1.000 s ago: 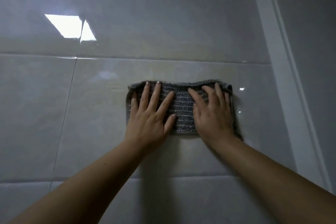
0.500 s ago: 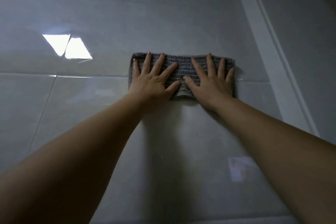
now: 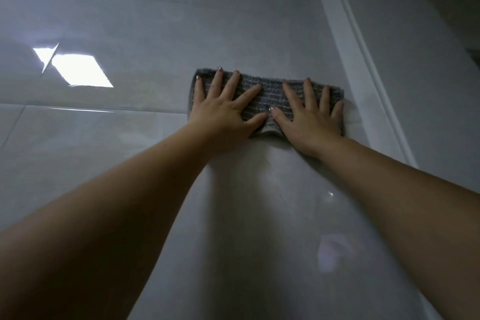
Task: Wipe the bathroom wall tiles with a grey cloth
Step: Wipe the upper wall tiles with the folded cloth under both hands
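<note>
The step in hand is the wiping stroke itself. A ribbed, rectangular grey cloth [image 3: 270, 96] lies flat against the glossy pale grey wall tiles [image 3: 161, 23], high on the wall. The horizontal grout line [image 3: 78, 109] runs into the cloth's left edge, and the white vertical corner trim [image 3: 363, 65] stands near it but apart. The left hand [image 3: 223, 112] covers the cloth's left half and the right hand [image 3: 311, 119] its right half. Both are flattened, with fingers straight and fanned, pressing the fabric to the tile rather than gripping it, and the thumbs almost meet in the middle.

Both arms look stretched near full reach. The next move therefore probably calls for dragging the cloth down or sideways under even pressure, so that it neither bunches nor slips from under the palms.

The cloth's lower edge is mostly hidden beneath the palms. In the dim light it cannot be told whether the tiles are dirty or wet. A faint pale patch [image 3: 335, 254] at lower right may be a reflection or a smear. The frame's edge cuts off both forearms.
</note>
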Action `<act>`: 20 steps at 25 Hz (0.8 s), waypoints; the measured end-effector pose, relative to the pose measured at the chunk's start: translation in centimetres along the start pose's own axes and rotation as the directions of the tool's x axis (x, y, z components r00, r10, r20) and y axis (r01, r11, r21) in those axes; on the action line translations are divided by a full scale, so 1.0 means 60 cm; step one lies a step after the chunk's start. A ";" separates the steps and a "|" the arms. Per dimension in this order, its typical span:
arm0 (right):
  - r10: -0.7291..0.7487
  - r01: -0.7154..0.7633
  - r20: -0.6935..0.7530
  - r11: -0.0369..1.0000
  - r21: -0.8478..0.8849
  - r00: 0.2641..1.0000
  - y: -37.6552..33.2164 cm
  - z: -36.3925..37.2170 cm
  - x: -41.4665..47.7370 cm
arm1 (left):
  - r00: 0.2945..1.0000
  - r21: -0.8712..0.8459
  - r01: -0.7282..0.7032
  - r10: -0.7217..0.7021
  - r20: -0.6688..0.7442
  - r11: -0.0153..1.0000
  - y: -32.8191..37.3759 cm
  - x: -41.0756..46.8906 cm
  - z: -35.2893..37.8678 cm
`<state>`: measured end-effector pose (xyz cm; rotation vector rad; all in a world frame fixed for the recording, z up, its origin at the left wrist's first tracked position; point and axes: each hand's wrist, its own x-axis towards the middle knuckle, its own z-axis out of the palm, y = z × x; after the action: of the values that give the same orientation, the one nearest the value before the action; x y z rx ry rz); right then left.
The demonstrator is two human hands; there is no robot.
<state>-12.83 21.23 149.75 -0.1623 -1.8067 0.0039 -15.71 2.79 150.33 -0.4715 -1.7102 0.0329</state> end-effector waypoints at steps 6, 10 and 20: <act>-0.249 0.245 -0.082 0.968 -0.055 0.965 0.015 0.024 -0.092 | 0.999 0.045 0.017 -0.015 -0.038 0.999 -0.013 -0.106 0.016; -0.167 0.167 0.012 0.984 -0.057 0.986 0.065 0.003 -0.055 | 1.000 0.008 0.025 -0.025 -0.006 1.000 0.042 -0.056 0.015; -0.104 0.102 -0.051 0.994 -0.038 0.993 0.107 0.023 -0.127 | 0.998 -0.035 -0.061 0.061 0.009 0.998 0.094 -0.085 0.029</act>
<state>-11.68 26.87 141.46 -0.0936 -1.7607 -0.1052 -15.11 6.66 143.61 -0.5501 -1.7079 0.0500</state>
